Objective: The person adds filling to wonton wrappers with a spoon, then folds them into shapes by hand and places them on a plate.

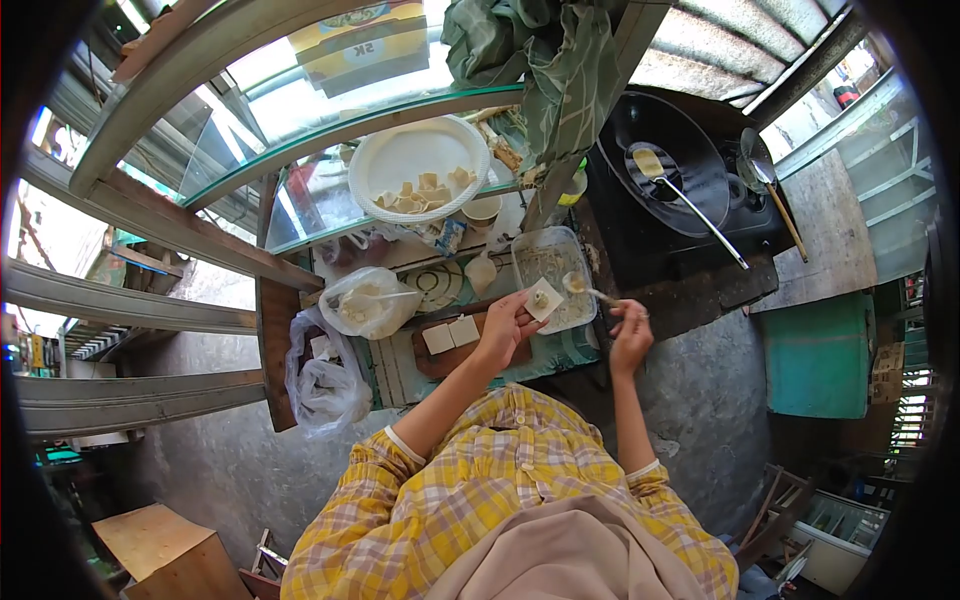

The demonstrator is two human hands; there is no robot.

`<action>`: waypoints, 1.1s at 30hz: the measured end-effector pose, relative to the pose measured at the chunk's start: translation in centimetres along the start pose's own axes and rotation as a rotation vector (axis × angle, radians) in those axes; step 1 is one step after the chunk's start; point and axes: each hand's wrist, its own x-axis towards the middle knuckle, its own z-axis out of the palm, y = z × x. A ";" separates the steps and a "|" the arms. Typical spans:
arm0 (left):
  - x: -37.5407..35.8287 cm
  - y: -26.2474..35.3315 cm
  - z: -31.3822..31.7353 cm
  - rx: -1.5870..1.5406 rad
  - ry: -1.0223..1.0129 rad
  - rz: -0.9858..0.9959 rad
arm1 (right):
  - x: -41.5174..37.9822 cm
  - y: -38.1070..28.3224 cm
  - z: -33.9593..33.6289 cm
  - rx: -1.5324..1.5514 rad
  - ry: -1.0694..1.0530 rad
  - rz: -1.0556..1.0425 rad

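Observation:
My left hand (508, 325) holds a square wonton wrapper (543, 299) by its edge, with a small dab of filling in the middle. My right hand (630, 335) is closed around the handle of a spoon (580, 286), whose bowl carries some pale filling. Both the wrapper and the spoon are above a clear plastic container (545, 240) with filling smeared inside. Left of my left hand, a few more square wrappers lie on a brown board (486, 352). Folded dumplings (428, 195) sit on a white plate (400, 150) on the glass shelf.
A dark wok (625, 130) with a spatula (700, 212) stands on the stove at right, a skimmer (768, 180) beside it. Plastic bags (368, 300) crowd the left of the counter. Wooden rails (140, 400) and a glass shelf edge (350, 112) border the workspace.

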 end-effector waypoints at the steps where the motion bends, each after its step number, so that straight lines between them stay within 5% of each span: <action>1: -0.4 0.3 0.1 0.007 0.005 0.016 | -0.6 1.1 0.5 -0.026 -0.063 0.065; 3: -0.9 0.8 0.4 0.037 0.004 0.062 | -1.9 5.5 0.9 -0.108 -0.189 0.147; 7: -2.0 1.6 0.9 0.066 -0.061 0.136 | -3.2 3.1 0.3 -0.682 -0.071 -0.147; 10: -2.6 2.1 1.8 0.114 -0.163 0.106 | -2.3 -2.2 0.6 -0.431 -0.169 -0.309; 11: -2.7 2.0 2.1 0.133 -0.177 0.088 | -1.8 -1.8 0.9 -0.221 -0.354 -0.255; 14: -2.4 1.5 2.9 0.191 -0.191 0.069 | -1.7 -2.5 1.9 0.503 -0.793 0.325; 33: -2.9 2.2 3.0 0.435 -0.211 0.078 | -3.6 -2.3 3.9 0.988 -0.662 0.522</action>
